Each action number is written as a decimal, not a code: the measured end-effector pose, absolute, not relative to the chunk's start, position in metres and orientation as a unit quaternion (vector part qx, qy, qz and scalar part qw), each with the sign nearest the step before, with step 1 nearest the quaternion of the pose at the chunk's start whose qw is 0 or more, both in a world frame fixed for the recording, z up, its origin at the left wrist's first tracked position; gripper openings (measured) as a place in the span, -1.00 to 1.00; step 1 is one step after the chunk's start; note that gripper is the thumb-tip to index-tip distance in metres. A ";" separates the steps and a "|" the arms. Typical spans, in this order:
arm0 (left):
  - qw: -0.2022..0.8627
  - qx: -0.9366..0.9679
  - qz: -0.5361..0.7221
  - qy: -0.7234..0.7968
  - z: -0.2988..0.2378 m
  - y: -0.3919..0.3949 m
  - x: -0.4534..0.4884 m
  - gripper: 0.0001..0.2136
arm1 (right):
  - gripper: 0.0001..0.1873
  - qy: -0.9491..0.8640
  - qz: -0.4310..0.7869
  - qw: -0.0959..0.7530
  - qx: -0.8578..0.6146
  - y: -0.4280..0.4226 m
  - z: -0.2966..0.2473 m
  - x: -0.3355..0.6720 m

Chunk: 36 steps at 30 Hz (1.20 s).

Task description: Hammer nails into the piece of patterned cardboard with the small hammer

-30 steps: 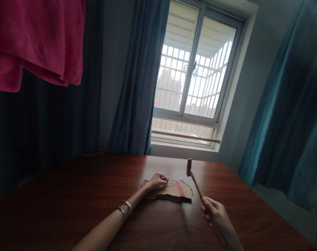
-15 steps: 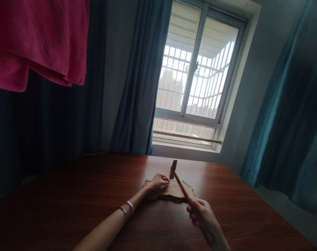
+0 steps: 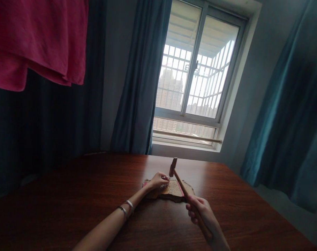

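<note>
- I had the left hand (image 3: 158, 181) on the tan, dotted, ragged-edged flat board (image 3: 174, 189), pinching a small slim thing (image 3: 169, 179), unidentifiable; probably to steady it.
- Right hand (image 3: 201, 210) gripped a wooden-handled hammer (image 3: 180, 183), head above the board near left fingertips, seemingly for aim.
- Board lay flat, likely as backing.

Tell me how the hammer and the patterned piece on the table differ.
The hammer is long and narrow; the patterned piece is broad with ragged edges.
The hammer is held at a tilt in the right hand; the patterned piece lies on the table.
The hammer's handle looks plain; the patterned piece has speckles and pinkish bands.
Both show brownish tones.
</note>
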<state>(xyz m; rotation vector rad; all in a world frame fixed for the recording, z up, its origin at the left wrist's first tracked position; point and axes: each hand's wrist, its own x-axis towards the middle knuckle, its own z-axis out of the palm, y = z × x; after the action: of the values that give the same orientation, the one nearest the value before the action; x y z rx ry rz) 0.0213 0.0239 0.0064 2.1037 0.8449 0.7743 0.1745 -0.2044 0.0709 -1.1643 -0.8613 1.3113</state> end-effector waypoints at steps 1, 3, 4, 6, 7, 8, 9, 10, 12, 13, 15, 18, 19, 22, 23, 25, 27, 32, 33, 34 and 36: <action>0.365 0.817 0.301 0.331 0.006 0.024 0.021 -0.71 | -0.52 -0.365 0.556 0.559 -0.495 -0.204 0.071 0.175; 0.369 0.814 0.301 0.331 0.006 0.024 0.021 -0.71 | -0.52 -0.365 0.554 0.559 -0.497 -0.203 0.072 0.174; 0.373 0.814 0.301 0.328 0.006 0.025 0.021 -0.71 | -0.52 -0.365 0.553 0.561 -0.496 -0.203 0.073 0.174; 0.381 0.814 0.300 0.320 0.005 0.026 0.020 -0.71 | -0.52 -0.364 0.553 0.567 -0.491 -0.202 0.075 0.174; 0.385 0.813 0.300 0.317 0.005 0.026 0.019 -0.71 | -0.52 -0.363 0.553 0.569 -0.488 -0.202 0.076 0.174; 0.387 0.813 0.299 0.315 0.006 0.027 0.018 -0.71 | -0.52 -0.362 0.553 0.570 -0.488 -0.202 0.077 0.174; 0.389 0.813 0.300 0.313 0.006 0.028 0.017 -0.71 | -0.52 -0.361 0.554 0.569 -0.490 -0.201 0.077 0.174; 0.392 0.812 0.300 0.311 0.006 0.028 0.016 -0.71 | -0.52 -0.362 0.553 0.567 -0.493 -0.201 0.076 0.174; 0.399 0.810 0.299 0.307 0.006 0.030 0.014 -0.71 | -0.51 -0.367 0.552 0.559 -0.498 -0.200 0.075 0.174; 0.404 0.809 0.299 0.305 0.005 0.030 0.013 -0.70 | -0.51 -0.371 0.551 0.556 -0.499 -0.200 0.074 0.175; 0.411 0.807 0.300 0.301 0.004 0.031 0.011 -0.69 | -0.50 -0.377 0.551 0.553 -0.498 -0.199 0.073 0.174; 0.417 0.801 0.311 0.297 0.003 0.032 0.008 -0.69 | -0.49 -0.378 0.552 0.556 -0.493 -0.199 0.072 0.174; 0.420 0.798 0.314 0.298 0.002 0.032 0.008 -0.68 | -0.49 -0.378 0.553 0.556 -0.492 -0.199 0.073 0.173; 0.429 0.791 0.314 0.302 0.002 0.031 0.007 -0.68 | -0.50 -0.377 0.555 0.555 -0.492 -0.200 0.074 0.172; 0.429 0.791 0.312 0.304 0.002 0.030 0.007 -0.68 | -0.50 -0.376 0.555 0.554 -0.493 -0.200 0.075 0.172; 0.425 0.794 0.311 0.303 0.003 0.029 0.007 -0.68 | -0.50 -0.374 0.555 0.555 -0.494 -0.201 0.076 0.171; 0.418 0.799 0.313 0.297 0.005 0.029 0.007 -0.68 | -0.51 -0.372 0.555 0.557 -0.494 -0.202 0.077 0.170; 0.406 0.803 0.315 0.302 0.006 0.029 0.006 -0.66 | -0.51 -0.370 0.554 0.554 -0.499 -0.201 0.078 0.168; 0.408 0.802 0.315 0.301 0.005 0.030 0.007 -0.66 | -0.51 -0.370 0.553 0.554 -0.500 -0.201 0.078 0.167; 0.409 0.802 0.315 0.298 0.004 0.030 0.007 -0.66 | -0.51 -0.370 0.551 0.556 -0.500 -0.200 0.078 0.167; 0.411 0.803 0.317 0.293 0.003 0.031 0.007 -0.66 | -0.51 -0.371 0.547 0.560 -0.499 -0.200 0.079 0.166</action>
<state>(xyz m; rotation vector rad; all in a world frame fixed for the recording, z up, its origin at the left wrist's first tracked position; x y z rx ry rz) 0.0067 0.0314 0.0029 2.0216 0.7380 0.7981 0.1658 -0.2001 0.0788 -1.1769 -0.8751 1.2891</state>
